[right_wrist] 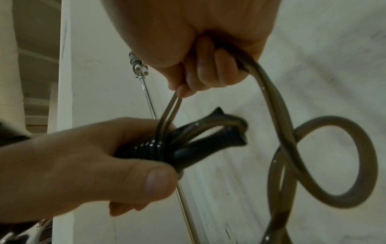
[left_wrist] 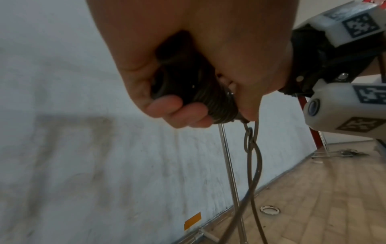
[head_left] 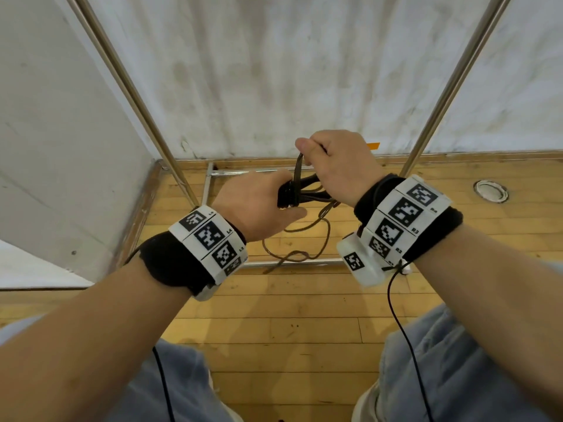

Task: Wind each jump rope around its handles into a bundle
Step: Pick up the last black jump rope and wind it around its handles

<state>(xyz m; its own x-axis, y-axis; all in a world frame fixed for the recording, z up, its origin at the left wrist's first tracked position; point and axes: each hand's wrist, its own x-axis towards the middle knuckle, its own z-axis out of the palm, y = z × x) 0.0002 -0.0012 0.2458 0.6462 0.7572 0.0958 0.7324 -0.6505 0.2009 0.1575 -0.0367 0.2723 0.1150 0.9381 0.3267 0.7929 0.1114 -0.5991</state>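
My left hand (head_left: 262, 205) grips the two black jump rope handles (head_left: 288, 193) held side by side, with several turns of brownish rope wound round them (right_wrist: 154, 145). The handles (left_wrist: 188, 85) fill the fist in the left wrist view. Just above and to the right, my right hand (head_left: 332, 162) pinches a doubled strand of the rope (head_left: 298, 169) that runs down to the handles. The right wrist view shows the same strand (right_wrist: 169, 109) under the fingers (right_wrist: 208, 69). The loose rope (head_left: 304, 248) hangs below in loops toward the floor (right_wrist: 325, 163) (left_wrist: 253, 158).
A metal rack frame stands ahead, with slanted poles at left (head_left: 134, 95) and right (head_left: 451, 86) and a base bar (head_left: 292, 263) on the wooden floor. A white wall (head_left: 289, 71) is behind. A round metal floor fitting (head_left: 491, 191) lies at right. My knees are at the bottom.
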